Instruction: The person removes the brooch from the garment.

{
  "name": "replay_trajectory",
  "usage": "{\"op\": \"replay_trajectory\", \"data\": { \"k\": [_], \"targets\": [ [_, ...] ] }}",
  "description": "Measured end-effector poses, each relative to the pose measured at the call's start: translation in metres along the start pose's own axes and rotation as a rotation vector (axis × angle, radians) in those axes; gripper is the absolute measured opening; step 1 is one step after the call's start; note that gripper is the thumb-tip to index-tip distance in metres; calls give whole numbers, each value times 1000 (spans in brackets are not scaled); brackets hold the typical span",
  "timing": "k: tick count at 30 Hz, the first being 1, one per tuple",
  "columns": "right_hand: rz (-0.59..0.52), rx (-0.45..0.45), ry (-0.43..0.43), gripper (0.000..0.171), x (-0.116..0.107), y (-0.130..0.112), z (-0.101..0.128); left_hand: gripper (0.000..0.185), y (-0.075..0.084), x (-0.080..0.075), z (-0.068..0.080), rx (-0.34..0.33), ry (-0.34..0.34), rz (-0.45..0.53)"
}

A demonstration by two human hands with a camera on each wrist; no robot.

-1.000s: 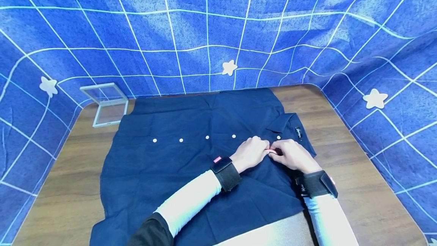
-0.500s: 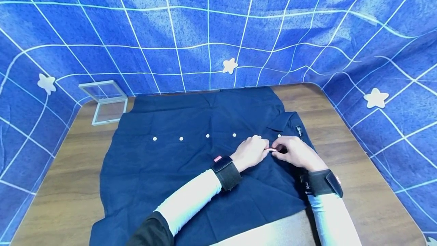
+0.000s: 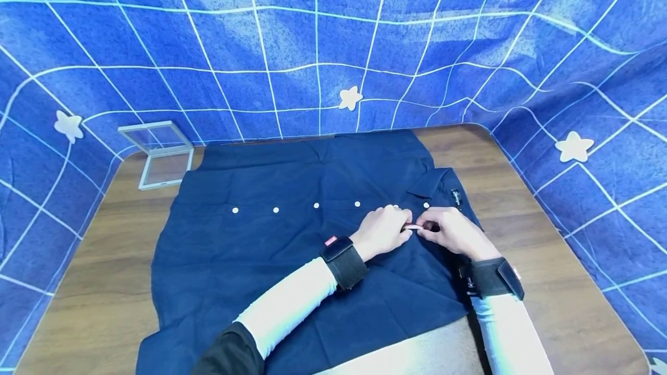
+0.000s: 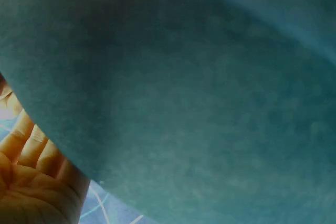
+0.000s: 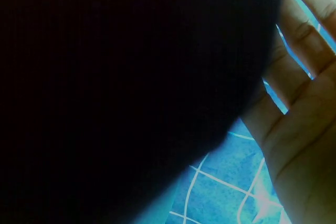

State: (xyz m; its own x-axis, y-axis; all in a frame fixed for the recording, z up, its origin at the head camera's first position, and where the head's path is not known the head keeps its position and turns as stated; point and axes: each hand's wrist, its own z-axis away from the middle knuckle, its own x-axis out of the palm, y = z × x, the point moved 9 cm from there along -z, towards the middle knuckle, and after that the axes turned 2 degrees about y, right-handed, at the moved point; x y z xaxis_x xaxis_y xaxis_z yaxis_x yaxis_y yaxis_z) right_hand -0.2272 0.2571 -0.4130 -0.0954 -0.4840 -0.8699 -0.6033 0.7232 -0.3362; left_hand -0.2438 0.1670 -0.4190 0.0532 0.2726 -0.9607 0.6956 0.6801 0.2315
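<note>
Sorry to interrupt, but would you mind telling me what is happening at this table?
A person has a dark navy shirt spread flat on a wooden table, its row of white buttons facing up. The left hand and right hand meet near the collar, pinching a small pale object between their fingertips; what it is cannot be told. A clear hinged case stands open at the table's far left corner.

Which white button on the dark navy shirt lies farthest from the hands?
The leftmost white button; four others in the row sit closer to the left hand and right hand.
</note>
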Motion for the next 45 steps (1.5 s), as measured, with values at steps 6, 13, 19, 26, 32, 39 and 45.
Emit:
{"op": "replay_trajectory", "data": {
  "k": [6, 13, 19, 26, 32, 39, 45],
  "targets": [
    [-23, 10, -17, 9, -1, 1, 1, 19, 1, 2, 0, -1, -35, -48],
    [-26, 52, -21, 12, -3, 5, 4, 19, 2, 2, 1, 3, -33, -63],
    [-43, 80, -37, 10, -5, 7, 6, 19, 2, 2, 1, -2, -33, -56],
    [-34, 68, 13, 13, -15, 6, 9, 21, 1, 3, 2, -18, -38, -59],
    [-55, 63, 58, 14, -26, 7, 13, 23, -1, 4, 2, -37, -57, -51],
    [-36, 73, 66, 12, -29, 5, 9, 26, -7, 0, 5, -68, -60, -20],
    [-25, 75, 32, 11, -28, -8, -6, 28, -21, -15, 11, -76, -41, 86]
  ]
}}
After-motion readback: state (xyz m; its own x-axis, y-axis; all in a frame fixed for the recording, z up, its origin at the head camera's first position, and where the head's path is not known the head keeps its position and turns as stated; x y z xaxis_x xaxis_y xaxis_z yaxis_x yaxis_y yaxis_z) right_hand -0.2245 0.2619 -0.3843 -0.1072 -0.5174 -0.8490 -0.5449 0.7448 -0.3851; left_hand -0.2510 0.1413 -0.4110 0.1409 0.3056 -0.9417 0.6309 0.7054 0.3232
